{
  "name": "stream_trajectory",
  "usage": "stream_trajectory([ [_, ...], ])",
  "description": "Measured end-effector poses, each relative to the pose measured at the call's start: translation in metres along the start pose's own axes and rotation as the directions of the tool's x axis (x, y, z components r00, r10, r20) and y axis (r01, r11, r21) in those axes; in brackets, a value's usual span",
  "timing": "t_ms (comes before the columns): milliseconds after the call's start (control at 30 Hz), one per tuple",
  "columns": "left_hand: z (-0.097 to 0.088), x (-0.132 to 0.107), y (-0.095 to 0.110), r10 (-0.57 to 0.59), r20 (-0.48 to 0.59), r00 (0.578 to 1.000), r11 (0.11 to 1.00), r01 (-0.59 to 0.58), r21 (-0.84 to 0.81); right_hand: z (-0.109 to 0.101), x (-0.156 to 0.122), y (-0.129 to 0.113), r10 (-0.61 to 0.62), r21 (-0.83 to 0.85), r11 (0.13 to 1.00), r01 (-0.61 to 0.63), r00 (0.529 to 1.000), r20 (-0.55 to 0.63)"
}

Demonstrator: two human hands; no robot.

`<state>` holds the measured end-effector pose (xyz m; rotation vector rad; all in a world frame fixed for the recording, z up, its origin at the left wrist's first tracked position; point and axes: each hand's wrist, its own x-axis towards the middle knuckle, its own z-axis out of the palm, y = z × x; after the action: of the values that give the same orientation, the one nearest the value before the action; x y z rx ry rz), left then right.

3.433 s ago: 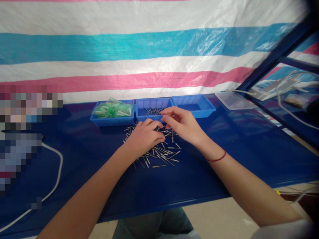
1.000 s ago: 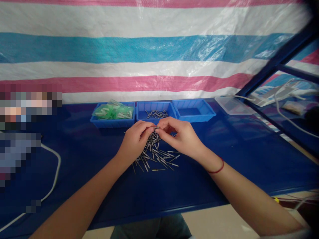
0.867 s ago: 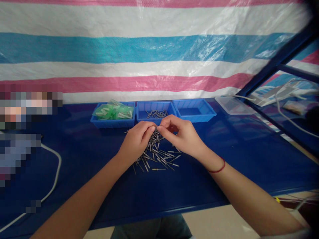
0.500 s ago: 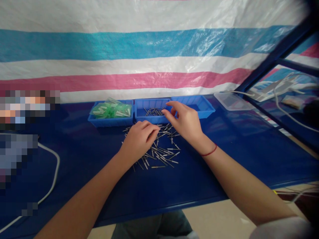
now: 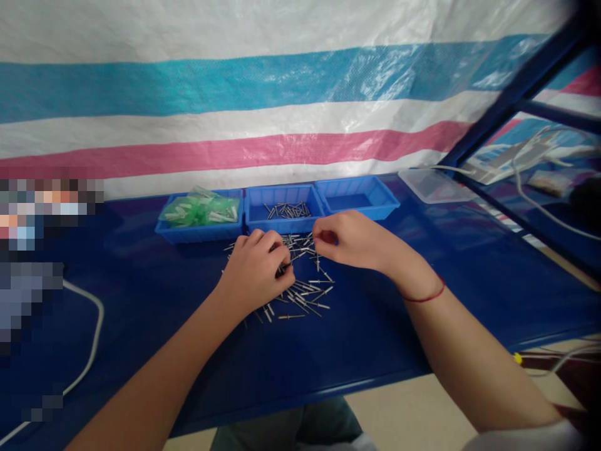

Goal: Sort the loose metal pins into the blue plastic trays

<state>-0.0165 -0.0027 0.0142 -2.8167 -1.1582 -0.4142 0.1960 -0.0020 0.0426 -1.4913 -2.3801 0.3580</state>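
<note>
A loose pile of blind rivets [image 5: 305, 294] lies on the blue table. Over its left side rests my left hand [image 5: 256, 266], fingers curled and thumb drawn in; what sits between them is hidden. My right hand [image 5: 357, 241] is at the pile's upper right, thumb and forefinger pinched together at the rivets, and anything in the pinch is too small to make out. Just behind the hands, the middle blue bin [image 5: 282, 227] holds more rivets [image 5: 288, 211].
The left blue bin [image 5: 200, 234] holds green and clear plastic bags [image 5: 200, 208]. A third blue bin [image 5: 357, 199] adjoins on the right, with a clear plastic lid [image 5: 436, 185] beyond it. A white cable [image 5: 96, 338] runs along the left; a dark blue frame [image 5: 498, 106] slants at right.
My right hand has moved from above the middle bin back to the pile, its fingers closing. My left hand has shifted slightly nearer, fingers curling over the rivets.
</note>
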Motion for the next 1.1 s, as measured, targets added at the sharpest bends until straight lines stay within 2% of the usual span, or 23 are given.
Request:
stream_trajectory([
  [200,-0.0084,-0.001,-0.0029,-0.028,0.144,0.989,0.998,0.02,0.055,0.0017,0.0005,0.0003,-0.015,0.009,1.0,0.015,0.999,0.039],
  [300,-0.0099,0.0004,-0.0021,-0.04,0.179,0.983,0.997,0.027,0.075,0.0021,0.0006,-0.0004,-0.025,0.018,1.0,0.024,0.999,0.043],
  [733,-0.0084,-0.001,0.0048,-0.09,0.172,0.981,0.988,0.065,0.142,0.0036,0.0024,-0.0008,-0.03,0.017,0.999,0.029,0.997,0.069],
  [1100,-0.0053,-0.0015,0.0024,-0.066,0.162,0.985,0.992,0.047,0.118,0.0044,0.0019,-0.0027,-0.03,0.01,1.0,0.029,0.996,0.088],
])
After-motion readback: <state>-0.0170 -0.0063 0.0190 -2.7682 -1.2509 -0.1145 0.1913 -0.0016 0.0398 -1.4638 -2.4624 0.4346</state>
